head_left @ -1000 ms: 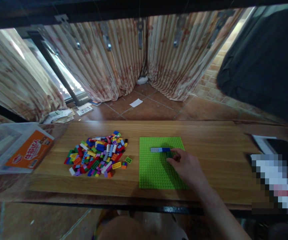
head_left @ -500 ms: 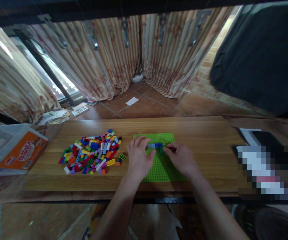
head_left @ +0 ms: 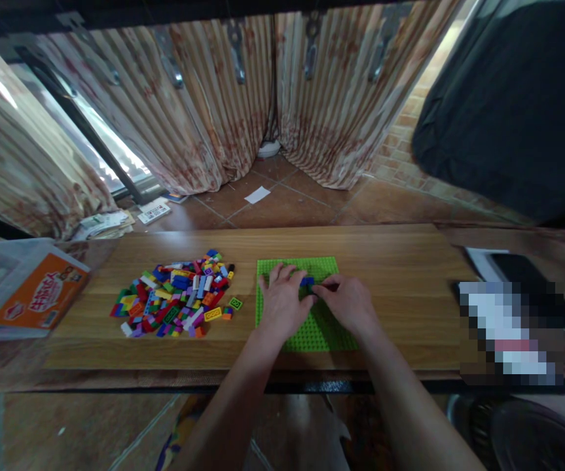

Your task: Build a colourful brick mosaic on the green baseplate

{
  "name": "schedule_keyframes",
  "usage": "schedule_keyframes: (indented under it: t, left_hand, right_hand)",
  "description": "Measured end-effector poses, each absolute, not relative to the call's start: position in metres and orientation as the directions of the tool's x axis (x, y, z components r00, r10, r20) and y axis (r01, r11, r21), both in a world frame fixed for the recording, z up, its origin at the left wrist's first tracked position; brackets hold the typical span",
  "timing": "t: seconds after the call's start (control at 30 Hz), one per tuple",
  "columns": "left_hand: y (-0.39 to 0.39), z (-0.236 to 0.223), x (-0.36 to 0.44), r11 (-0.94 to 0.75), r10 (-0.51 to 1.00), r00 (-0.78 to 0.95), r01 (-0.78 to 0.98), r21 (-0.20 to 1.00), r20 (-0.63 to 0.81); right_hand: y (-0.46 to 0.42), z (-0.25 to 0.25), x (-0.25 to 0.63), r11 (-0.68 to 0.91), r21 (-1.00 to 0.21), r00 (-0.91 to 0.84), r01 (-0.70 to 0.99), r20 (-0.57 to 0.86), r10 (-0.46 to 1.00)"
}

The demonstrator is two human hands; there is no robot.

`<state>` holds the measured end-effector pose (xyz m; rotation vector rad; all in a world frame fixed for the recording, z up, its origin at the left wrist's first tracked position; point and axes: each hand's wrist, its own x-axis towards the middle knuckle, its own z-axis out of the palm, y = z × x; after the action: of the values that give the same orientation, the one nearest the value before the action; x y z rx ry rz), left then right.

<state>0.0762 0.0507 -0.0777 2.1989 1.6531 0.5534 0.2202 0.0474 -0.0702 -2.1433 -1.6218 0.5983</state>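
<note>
A green baseplate (head_left: 324,330) lies on the wooden table (head_left: 400,275) in front of me. My left hand (head_left: 282,299) rests flat on its upper left part, fingers spread, covering most of a row of bricks. Only the blue brick (head_left: 306,281) of that row shows between my hands. My right hand (head_left: 349,305) sits on the plate's right side, its fingertips pinched together on a small dark green brick right beside the blue brick. Both forearms reach in from the bottom edge.
A heap of several loose coloured bricks (head_left: 174,294) lies left of the plate. A clear plastic box with an orange label (head_left: 31,297) stands at the far left. A dark tablet and papers (head_left: 522,278) lie at the right. Curtains (head_left: 223,104) hang behind the table.
My left hand came into view and settled flat over the grey end of the brick row. My right hand stayed at the blue brick. The camera shifted slightly right.
</note>
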Motion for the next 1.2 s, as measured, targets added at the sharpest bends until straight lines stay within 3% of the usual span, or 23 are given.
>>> schedule_keyframes:
  t: [0.57, 0.83, 1.0, 1.2]
  left_hand:
    - [0.057, -0.083, 0.078, -0.224, 0.974, 0.197, 0.785, 0.578, 0.11]
    - [0.06, -0.075, 0.08, -0.201, 0.976, 0.212, 0.797, 0.57, 0.049]
    - [0.062, -0.068, 0.087, -0.123, 0.984, 0.175, 0.818, 0.561, -0.04]
    - [0.061, -0.069, 0.093, -0.119, 0.987, 0.159, 0.835, 0.537, -0.03]
  right_hand:
    - [0.059, -0.08, 0.23, -0.22, -0.558, 0.185, 0.8, -0.12, 0.975]
    - [0.062, -0.078, 0.229, -0.242, -0.499, 0.191, 0.832, -0.152, 0.97]
    - [0.065, -0.077, 0.23, -0.265, -0.516, 0.187, 0.815, -0.199, 0.962]
    - [0.066, -0.075, 0.225, -0.292, -0.564, 0.235, 0.772, -0.174, 0.956]
